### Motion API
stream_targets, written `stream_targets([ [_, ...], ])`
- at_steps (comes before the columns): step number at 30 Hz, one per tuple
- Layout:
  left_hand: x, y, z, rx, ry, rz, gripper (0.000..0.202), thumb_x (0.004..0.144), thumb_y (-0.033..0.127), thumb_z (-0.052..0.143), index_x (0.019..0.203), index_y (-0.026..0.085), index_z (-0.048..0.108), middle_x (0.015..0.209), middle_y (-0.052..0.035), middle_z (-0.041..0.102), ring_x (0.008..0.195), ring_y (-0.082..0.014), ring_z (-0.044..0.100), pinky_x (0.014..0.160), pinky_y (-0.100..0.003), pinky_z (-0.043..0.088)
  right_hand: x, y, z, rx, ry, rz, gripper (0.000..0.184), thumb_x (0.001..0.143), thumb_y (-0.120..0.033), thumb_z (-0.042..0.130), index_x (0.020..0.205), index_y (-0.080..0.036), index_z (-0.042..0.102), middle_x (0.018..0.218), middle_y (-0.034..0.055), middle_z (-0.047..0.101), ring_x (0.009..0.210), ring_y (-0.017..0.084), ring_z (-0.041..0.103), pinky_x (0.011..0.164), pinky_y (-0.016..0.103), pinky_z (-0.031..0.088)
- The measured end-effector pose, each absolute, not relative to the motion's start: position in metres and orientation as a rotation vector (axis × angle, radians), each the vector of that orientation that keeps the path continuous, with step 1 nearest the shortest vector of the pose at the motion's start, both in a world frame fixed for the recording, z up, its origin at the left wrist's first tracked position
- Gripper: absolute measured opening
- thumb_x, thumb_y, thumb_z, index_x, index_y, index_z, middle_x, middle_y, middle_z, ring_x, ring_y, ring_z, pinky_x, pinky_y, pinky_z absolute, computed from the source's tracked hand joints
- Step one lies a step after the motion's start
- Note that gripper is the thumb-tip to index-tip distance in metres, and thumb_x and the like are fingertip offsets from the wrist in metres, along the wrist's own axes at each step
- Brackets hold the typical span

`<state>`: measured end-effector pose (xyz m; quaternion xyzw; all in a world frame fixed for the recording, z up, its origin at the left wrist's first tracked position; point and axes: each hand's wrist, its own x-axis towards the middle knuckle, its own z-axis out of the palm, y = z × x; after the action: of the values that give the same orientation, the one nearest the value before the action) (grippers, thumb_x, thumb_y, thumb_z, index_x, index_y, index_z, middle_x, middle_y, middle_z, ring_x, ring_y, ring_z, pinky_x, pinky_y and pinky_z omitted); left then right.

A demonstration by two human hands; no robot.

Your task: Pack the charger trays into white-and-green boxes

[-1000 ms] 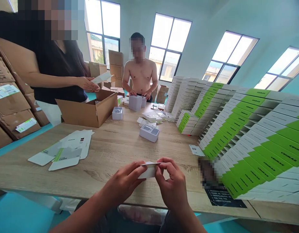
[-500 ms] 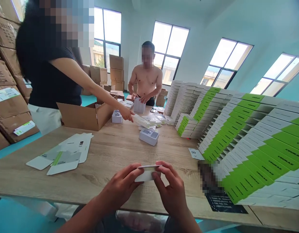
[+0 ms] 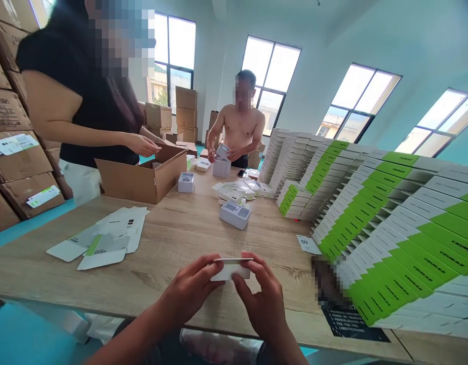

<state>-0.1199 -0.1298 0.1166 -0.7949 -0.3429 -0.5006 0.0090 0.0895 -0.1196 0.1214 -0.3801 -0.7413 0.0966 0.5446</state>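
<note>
Between my two hands, just above the table's near edge, is a small white box (image 3: 227,271) seen end-on. My left hand (image 3: 194,286) grips its left side, fingers on top and behind. My right hand (image 3: 262,291) holds the right side, the thumb pressed on the face towards me and the fingers at the top edge. Farther off lies a white box tray (image 3: 234,215) with moulded compartments. Flat printed cartons (image 3: 105,235), white with grey and green, overlap on the table to the left.
Tall stacks of white-and-green boxes (image 3: 404,228) line the right side, a dark printed sheet (image 3: 351,322) by their foot. An open cardboard box (image 3: 127,180) stands at left, beside a co-worker in black (image 3: 101,116). Another co-worker (image 3: 237,132) handles a white box at the far end.
My right thumb has slid left along the box face. The co-worker at left has drawn an arm back from the white packets to the cardboard box. The far co-worker's box has been lowered.
</note>
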Motion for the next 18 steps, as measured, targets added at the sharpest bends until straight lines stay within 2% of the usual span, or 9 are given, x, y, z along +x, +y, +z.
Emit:
stream_targets([
  [3,-0.124,-0.127,0.121,-2.405,-1.122,-1.6,0.024,0.105,0.031,0.055,0.128,0.025,0.059,0.12,-0.0102,0.074,0.109,-0.0183,0.075,0.093,-0.026,0.062,0.098,-0.113,0.119,-0.888,-1.869,0.275,0.03,0.093,-0.029,0.073,0.122,-0.027,0.066,0.114,0.0064,0.079,0.103,0.023,0.077,0.089,0.034,0.064],
  [6,-0.13,-0.124,0.126,-2.412,-1.187,-1.618,0.03,0.103,0.038,0.06,0.13,0.026,0.059,0.122,-0.0098,0.076,0.111,-0.0201,0.076,0.093,-0.028,0.063,0.104,-0.11,0.12,-0.882,-1.873,0.232,0.03,0.098,-0.028,0.067,0.128,-0.028,0.066,0.117,0.0068,0.079,0.106,0.023,0.077,0.092,0.034,0.064],
  [12,-0.138,-0.125,0.132,-2.551,-1.388,-1.667,0.032,0.097,0.042,0.068,0.126,0.027,0.065,0.122,-0.0066,0.078,0.102,-0.0202,0.078,0.088,-0.028,0.066,0.107,-0.114,0.119,-0.889,-1.868,0.177,0.025,0.097,-0.031,0.068,0.122,-0.028,0.073,0.115,0.0079,0.08,0.107,0.027,0.078,0.092,0.038,0.065],
  [18,-0.137,-0.127,0.132,-2.627,-1.487,-1.729,0.034,0.094,0.048,0.071,0.12,0.027,0.068,0.12,-0.0052,0.078,0.099,-0.0197,0.078,0.088,-0.031,0.067,0.113,-0.119,0.118,-0.947,-1.82,0.3,0.027,0.092,-0.033,0.074,0.119,-0.028,0.071,0.106,0.0055,0.081,0.094,0.024,0.079,0.085,0.034,0.066],
])
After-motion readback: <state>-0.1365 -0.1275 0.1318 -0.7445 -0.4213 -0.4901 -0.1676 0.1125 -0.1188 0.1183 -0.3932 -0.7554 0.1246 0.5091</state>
